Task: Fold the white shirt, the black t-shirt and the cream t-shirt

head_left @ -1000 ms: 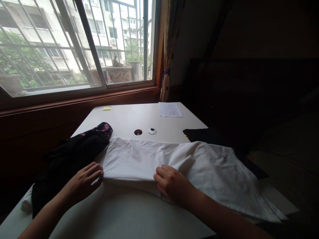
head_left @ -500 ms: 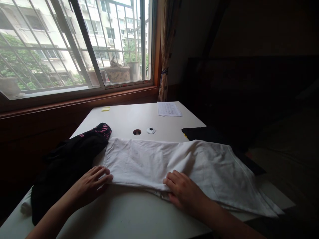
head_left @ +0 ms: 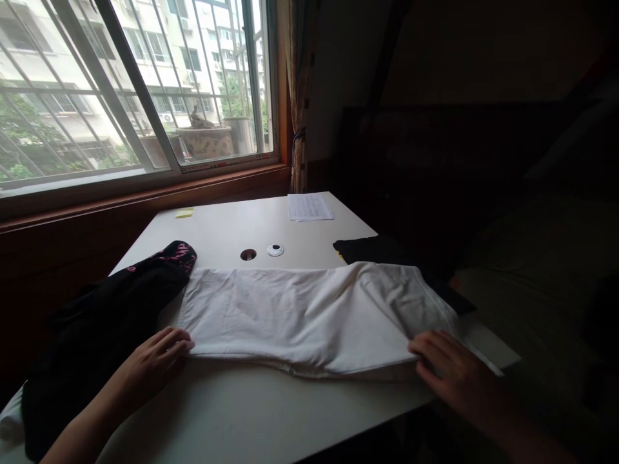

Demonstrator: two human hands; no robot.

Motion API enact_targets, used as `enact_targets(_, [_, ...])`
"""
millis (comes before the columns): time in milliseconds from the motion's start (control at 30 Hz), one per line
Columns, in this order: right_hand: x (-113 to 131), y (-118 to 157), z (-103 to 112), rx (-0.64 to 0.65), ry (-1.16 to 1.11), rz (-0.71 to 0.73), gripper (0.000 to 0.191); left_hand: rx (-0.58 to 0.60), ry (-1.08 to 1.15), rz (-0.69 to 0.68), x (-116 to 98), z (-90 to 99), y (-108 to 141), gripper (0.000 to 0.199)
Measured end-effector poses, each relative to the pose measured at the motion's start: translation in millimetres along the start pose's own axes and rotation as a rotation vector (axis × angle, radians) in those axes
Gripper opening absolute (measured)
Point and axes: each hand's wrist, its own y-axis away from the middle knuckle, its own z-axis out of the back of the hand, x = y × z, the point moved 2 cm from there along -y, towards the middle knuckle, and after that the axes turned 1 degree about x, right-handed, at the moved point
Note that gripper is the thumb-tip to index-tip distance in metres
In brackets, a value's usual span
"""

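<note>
A white garment (head_left: 290, 316), which looks like trousers folded lengthwise, lies across the white table. Its near-left corner is pinched by my left hand (head_left: 162, 357). At the near edge on the right, my right hand (head_left: 452, 367) grips the cloth between closed fingers and thumb. Between the two hands the near edge runs fairly straight, with an under layer showing slightly below it. Creases cross the right half of the cloth, and its right end tapers toward the table's right side, partly behind my right hand.
Black clothing (head_left: 111, 322) with pink lettering lies at the left, touching the white cloth. Another dark cloth (head_left: 377, 248) is behind it at the right. Farther back are paper sheets (head_left: 310, 207), a yellow note (head_left: 184, 212), a round cable hole (head_left: 248, 255) and its cover (head_left: 275, 250).
My right hand has moved right along the near edge and now grips farther out, drawing that edge straighter. My left hand stays at the left corner. The camera view has turned slightly right.
</note>
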Motion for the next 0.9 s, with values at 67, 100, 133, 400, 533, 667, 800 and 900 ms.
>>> enact_targets(67, [-5, 7, 9, -0.039, -0.007, 0.011, 0.021, -0.002, 0.006, 0.013, 4, -2.2, 4, 0.017])
enact_targets(100, [-6, 10, 11, -0.044, -0.009, 0.017, 0.021, 0.003, 0.007, 0.021, 7, -2.9, 6, 0.017])
enact_targets(133, [-6, 14, 12, -0.045, -0.008, 0.024, 0.021, 0.012, 0.01, 0.031, 9, -3.0, 8, 0.017])
enact_targets(400, [-14, 42, -7, 0.033, 0.036, 0.017, 0.029, 0.091, 0.043, 0.126, 8, 10.9, 8, 0.018])
enact_targets(533, [-32, 57, -6, 0.02, 0.098, -0.082, 0.026, 0.106, -0.009, 0.103, -1, 15.4, -1, 0.02])
enact_targets(667, [-46, 74, -7, 0.033, 0.093, -0.065, 0.028, 0.079, -0.021, 0.062, 3, 13.2, -1, 0.017])
enact_targets(800, [-62, 94, -11, 0.065, 0.116, -0.008, 0.021, 0.028, -0.033, -0.001, 12, 9.4, 2, 0.012])
enact_targets(900, [-75, 103, -7, 0.082, 0.151, -0.002, 0.025, 0.005, -0.049, -0.018, 12, 8.5, 2, 0.012])
